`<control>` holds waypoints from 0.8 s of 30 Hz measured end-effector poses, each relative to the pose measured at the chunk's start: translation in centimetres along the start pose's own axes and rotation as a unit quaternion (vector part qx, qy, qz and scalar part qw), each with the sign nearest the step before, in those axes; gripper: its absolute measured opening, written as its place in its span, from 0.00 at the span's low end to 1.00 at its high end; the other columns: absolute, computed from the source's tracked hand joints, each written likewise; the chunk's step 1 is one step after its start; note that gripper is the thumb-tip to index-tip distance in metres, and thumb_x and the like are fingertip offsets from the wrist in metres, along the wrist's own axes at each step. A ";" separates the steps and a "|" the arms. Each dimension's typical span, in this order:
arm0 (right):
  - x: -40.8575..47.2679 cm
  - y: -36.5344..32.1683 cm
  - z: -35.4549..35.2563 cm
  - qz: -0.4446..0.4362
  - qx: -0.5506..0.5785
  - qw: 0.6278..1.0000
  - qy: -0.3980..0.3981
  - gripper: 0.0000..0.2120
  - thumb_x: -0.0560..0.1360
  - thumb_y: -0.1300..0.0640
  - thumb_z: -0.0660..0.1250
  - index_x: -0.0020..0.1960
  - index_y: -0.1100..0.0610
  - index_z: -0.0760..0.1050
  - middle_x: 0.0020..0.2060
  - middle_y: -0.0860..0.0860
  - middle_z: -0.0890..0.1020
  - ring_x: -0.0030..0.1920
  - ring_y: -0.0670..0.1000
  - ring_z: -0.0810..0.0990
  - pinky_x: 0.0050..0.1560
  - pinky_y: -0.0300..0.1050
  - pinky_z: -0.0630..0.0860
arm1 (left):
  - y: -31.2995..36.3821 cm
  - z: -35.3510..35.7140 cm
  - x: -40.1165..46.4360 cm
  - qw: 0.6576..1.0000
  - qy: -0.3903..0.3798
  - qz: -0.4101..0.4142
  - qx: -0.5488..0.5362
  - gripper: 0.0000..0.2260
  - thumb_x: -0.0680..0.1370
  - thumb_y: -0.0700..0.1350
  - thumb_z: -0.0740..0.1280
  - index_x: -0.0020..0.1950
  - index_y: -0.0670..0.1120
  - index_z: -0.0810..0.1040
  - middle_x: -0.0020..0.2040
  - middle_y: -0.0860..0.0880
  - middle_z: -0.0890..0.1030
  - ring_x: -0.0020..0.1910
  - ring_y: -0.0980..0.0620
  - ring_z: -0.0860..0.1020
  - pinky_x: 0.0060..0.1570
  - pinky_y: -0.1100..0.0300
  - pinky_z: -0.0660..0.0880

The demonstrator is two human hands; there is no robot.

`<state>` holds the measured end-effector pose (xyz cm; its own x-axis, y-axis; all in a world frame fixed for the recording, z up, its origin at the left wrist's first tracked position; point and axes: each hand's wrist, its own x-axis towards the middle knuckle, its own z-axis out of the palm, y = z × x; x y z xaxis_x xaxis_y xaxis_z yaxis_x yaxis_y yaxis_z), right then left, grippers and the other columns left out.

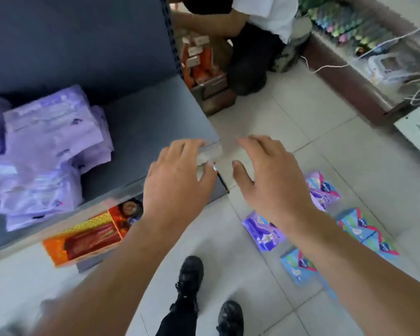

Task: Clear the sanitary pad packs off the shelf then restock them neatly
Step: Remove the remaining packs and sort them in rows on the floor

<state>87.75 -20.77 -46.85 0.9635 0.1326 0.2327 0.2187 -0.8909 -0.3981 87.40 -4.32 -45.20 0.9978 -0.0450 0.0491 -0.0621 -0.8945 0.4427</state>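
Right now both your hands are empty with fingers spread: your left hand [180, 175] hovers over the shelf [153, 122] corner, your right hand [269, 173] over the floor. The purple packs [46, 151] lie far to your left on the shelf, so your left hand is nearer. The colorful packs [325, 229] lie on the floor just below your right arm.

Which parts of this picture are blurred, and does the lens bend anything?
Head view: both forearms smear near the bottom edge; the lavender packs on the shelf show unreadable print; the floor packs are soft; the wide lens bows the floor tile lines; light is even.
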 end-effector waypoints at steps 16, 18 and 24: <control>2.4 -27.4 8.5 -0.219 0.083 0.966 -0.108 0.21 0.76 0.49 0.64 0.67 0.54 0.70 0.61 0.52 0.76 0.59 0.58 0.75 0.53 0.56 0.76 | -23.4 -15.2 -11.3 0.955 0.163 -0.247 0.014 0.19 0.75 0.50 0.67 0.66 0.52 0.72 0.63 0.50 0.75 0.61 0.45 0.72 0.56 0.49 0.73; 2.1 -31.0 10.9 -0.227 0.091 0.961 -0.131 0.22 0.76 0.50 0.65 0.69 0.54 0.69 0.62 0.52 0.75 0.60 0.58 0.75 0.54 0.56 0.75 | -26.7 -16.0 -12.4 0.951 0.169 -0.258 0.007 0.20 0.75 0.50 0.67 0.67 0.51 0.72 0.64 0.49 0.75 0.62 0.44 0.72 0.56 0.50 0.72; 2.6 -40.4 18.0 -0.243 0.113 0.948 -0.173 0.28 0.74 0.53 0.68 0.72 0.53 0.65 0.65 0.52 0.72 0.62 0.57 0.72 0.56 0.54 0.74 | -36.3 -18.5 -14.9 0.941 0.165 -0.296 -0.013 0.22 0.76 0.49 0.67 0.69 0.50 0.69 0.66 0.49 0.71 0.64 0.46 0.70 0.57 0.51 0.70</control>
<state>84.16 23.43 -46.12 0.7246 0.6733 0.1475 0.6398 -0.5775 -0.5071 74.38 37.02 -45.44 0.7966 0.6014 0.0615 0.4965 -0.7089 0.5010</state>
